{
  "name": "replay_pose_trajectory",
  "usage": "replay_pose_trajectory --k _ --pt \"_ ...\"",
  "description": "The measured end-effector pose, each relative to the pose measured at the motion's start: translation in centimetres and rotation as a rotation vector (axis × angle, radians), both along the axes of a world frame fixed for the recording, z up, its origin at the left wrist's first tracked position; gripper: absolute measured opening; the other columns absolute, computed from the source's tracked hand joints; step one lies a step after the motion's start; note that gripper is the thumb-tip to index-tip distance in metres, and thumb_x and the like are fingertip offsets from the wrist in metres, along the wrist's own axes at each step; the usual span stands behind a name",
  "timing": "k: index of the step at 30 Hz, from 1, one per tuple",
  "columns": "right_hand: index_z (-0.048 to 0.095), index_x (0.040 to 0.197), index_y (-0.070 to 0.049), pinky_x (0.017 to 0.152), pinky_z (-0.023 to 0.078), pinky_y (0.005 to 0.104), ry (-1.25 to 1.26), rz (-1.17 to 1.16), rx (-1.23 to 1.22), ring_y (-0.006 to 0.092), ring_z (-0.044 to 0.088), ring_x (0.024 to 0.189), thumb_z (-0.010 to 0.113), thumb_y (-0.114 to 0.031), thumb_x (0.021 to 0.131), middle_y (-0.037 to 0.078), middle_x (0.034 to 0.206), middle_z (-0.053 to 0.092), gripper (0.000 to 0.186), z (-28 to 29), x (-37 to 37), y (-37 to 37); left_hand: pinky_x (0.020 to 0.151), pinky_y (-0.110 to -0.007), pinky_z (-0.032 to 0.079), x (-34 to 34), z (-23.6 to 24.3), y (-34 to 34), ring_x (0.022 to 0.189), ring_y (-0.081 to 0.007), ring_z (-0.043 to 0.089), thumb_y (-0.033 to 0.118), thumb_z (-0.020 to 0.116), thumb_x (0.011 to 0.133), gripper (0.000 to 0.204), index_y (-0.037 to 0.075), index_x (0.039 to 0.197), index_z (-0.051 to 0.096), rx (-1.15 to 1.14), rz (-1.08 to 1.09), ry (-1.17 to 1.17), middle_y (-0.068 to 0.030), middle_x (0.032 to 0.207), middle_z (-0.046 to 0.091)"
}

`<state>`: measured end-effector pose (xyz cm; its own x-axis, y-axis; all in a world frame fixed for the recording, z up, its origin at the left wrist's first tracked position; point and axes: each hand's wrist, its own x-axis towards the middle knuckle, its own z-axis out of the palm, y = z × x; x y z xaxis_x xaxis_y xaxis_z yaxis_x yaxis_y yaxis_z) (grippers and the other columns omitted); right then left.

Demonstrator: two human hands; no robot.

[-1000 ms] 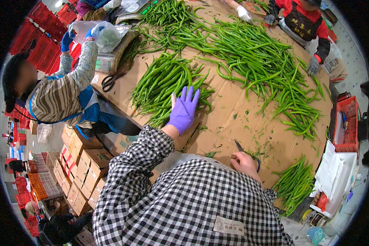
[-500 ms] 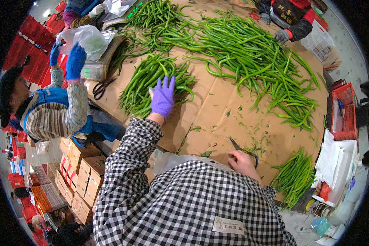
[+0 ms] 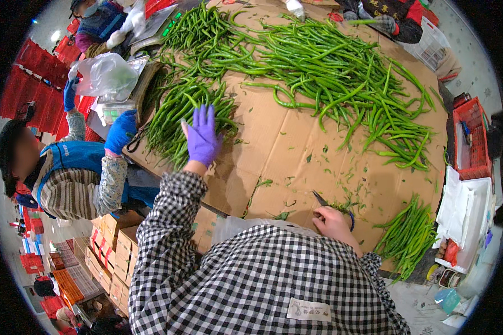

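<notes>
My left hand (image 3: 203, 137), in a purple glove, lies spread on a pile of long green chillies (image 3: 181, 95) at the left of the cardboard-covered table (image 3: 274, 162). My bare right hand (image 3: 332, 224) is closed on scissors (image 3: 319, 199), blades pointing away from me, low on the table among scattered leaf bits. A neat bunch of chillies (image 3: 405, 237) lies to the right of that hand. A large loose heap (image 3: 335, 72) covers the far part of the table.
A co-worker (image 3: 67, 173) in blue gloves stands at left beside a plastic bag (image 3: 106, 72) on a scale. Others work at the far edge (image 3: 397, 22) (image 3: 98, 25). Stacked boxes (image 3: 117, 251) are lower left; a red crate (image 3: 469, 134) and white box (image 3: 466, 223) are at right.
My left hand and the pile under it have shifted left, toward the co-worker. That co-worker's right hand has come down from the bag toward the table edge.
</notes>
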<state>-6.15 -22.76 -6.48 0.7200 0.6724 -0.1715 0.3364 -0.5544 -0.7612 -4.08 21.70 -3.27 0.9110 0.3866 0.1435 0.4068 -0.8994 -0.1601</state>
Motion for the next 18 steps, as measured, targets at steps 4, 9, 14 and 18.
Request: replay_pose_trajectory --k 4,9,14,18 --pt "0.064 0.101 -0.001 0.071 0.051 0.0417 0.017 -0.001 0.014 0.0345 0.063 0.081 0.070 -0.015 0.082 0.018 0.089 0.063 0.023 0.0 0.1 0.3 0.114 -0.063 0.013 -2.5 -1.5 -3.0 0.146 -0.0326 0.026 0.035 0.063 0.085 0.076 0.017 0.151 0.031 -0.067 -0.316 0.060 -0.0129 0.156 0.031" --pt "0.065 0.102 -0.001 0.071 0.051 0.0418 -0.004 0.043 -0.027 0.0348 0.063 0.081 0.070 -0.015 0.082 0.017 0.089 0.063 0.025 0.2 0.4 0.1 0.115 -0.063 0.012 -2.9 -3.1 -0.3 0.145 -0.0296 0.028 0.025 0.054 0.087 0.060 0.018 0.146 0.041 0.007 -0.167 0.063 -0.0101 0.153 0.038" --pt "0.065 0.105 -0.003 0.070 0.053 0.0399 -0.040 0.060 -0.058 0.0311 0.065 0.081 0.071 -0.017 0.082 0.016 0.091 0.064 0.028 0.1 0.7 -0.1 0.111 -0.059 0.021 -1.2 -1.8 1.2 0.140 -0.0280 0.035 0.020 0.059 0.083 0.049 0.020 0.131 0.056 -0.054 -0.188 0.051 -0.0080 0.144 0.047" --pt "0.065 0.106 -0.003 0.071 0.053 0.0387 0.024 0.020 -0.071 0.0307 0.066 0.082 0.070 -0.017 0.082 0.015 0.092 0.065 0.027 1.0 0.8 0.1 0.109 -0.061 0.024 1.4 0.7 1.5 0.130 -0.0274 0.047 0.015 0.061 0.081 0.040 0.020 0.121 0.060 -0.289 -0.252 -0.349 -0.0069 0.129 0.057"
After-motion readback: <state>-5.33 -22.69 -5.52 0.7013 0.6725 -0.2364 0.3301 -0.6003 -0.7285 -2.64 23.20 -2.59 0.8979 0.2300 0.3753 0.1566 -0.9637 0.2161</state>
